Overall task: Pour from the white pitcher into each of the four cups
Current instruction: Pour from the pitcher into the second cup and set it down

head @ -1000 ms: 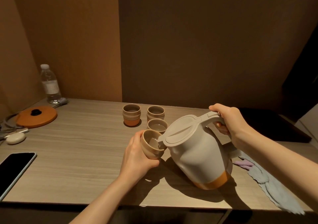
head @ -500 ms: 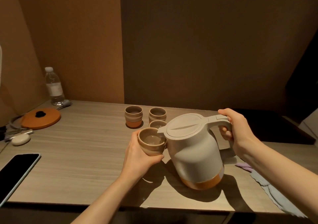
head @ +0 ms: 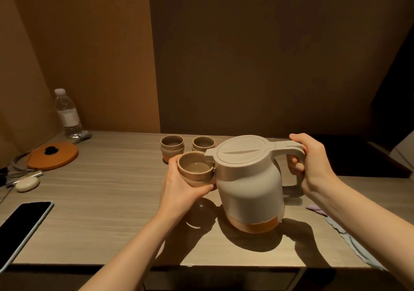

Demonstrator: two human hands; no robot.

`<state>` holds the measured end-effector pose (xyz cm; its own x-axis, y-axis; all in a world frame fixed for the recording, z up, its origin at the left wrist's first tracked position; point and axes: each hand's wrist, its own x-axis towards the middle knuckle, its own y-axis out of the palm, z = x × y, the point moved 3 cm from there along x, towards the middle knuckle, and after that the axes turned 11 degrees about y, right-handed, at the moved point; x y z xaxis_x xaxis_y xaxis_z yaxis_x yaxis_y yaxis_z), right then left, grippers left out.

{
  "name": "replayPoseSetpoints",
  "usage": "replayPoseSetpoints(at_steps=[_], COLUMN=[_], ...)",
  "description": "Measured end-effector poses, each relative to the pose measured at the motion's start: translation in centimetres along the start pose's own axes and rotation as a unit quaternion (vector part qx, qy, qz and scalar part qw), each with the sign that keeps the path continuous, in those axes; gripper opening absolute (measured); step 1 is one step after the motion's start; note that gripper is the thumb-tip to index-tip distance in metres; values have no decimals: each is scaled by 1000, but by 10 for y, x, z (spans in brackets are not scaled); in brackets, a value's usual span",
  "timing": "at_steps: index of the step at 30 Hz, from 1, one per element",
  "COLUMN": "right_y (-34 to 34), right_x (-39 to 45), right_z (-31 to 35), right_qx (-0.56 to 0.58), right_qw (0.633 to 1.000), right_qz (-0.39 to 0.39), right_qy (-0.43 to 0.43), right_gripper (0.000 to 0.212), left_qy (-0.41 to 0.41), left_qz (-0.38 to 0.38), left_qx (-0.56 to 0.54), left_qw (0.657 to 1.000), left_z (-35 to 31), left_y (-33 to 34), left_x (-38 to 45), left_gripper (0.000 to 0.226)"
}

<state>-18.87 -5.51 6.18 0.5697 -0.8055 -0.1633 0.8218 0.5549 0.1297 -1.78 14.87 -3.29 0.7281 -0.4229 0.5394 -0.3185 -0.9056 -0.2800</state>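
The white pitcher (head: 248,185), with an orange base and closed lid, stands nearly upright just above or on the table (head: 100,201). My right hand (head: 313,163) grips its handle. My left hand (head: 179,190) holds a beige cup (head: 196,171) raised beside the spout, with liquid in it. Two more beige cups stand behind: one at the back left (head: 172,146), one at the back right (head: 202,144). A further cup is hidden behind the held cup and the pitcher.
A black phone (head: 20,228) lies at the front left edge. An orange round lid (head: 53,156), a small white case (head: 28,183), cables and a water bottle (head: 68,114) sit at the far left. A pale cloth (head: 349,239) lies at the right, under my forearm.
The pitcher has tipped back from its pouring tilt to nearly upright and come down towards the table. My left hand has levelled the cup beside the spout.
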Motion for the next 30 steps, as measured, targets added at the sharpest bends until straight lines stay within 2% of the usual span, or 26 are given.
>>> replayPoseSetpoints(at_steps=[8,16,22,30], right_y=[-7,-12,-13,-16], right_x=[12,24,37,54], right_z=[-2,-9,-16,-28], right_qx=[45,52,49,50], right_qw=[998,997,997,997], right_qz=[-26,-57,-57,-49], right_qy=[19,18,17,25], right_gripper=[34,33,34,31], left_qy=[-4,-61,-107,-125], left_qz=[-31,-107,-117,-112], left_qx=[54,62,55,54], left_qw=[998,990,986,984], left_z=[22,54,81,104], left_y=[-7,-20,-13,-5], left_x=[17,36,40,32], left_gripper=[103,100,101,100])
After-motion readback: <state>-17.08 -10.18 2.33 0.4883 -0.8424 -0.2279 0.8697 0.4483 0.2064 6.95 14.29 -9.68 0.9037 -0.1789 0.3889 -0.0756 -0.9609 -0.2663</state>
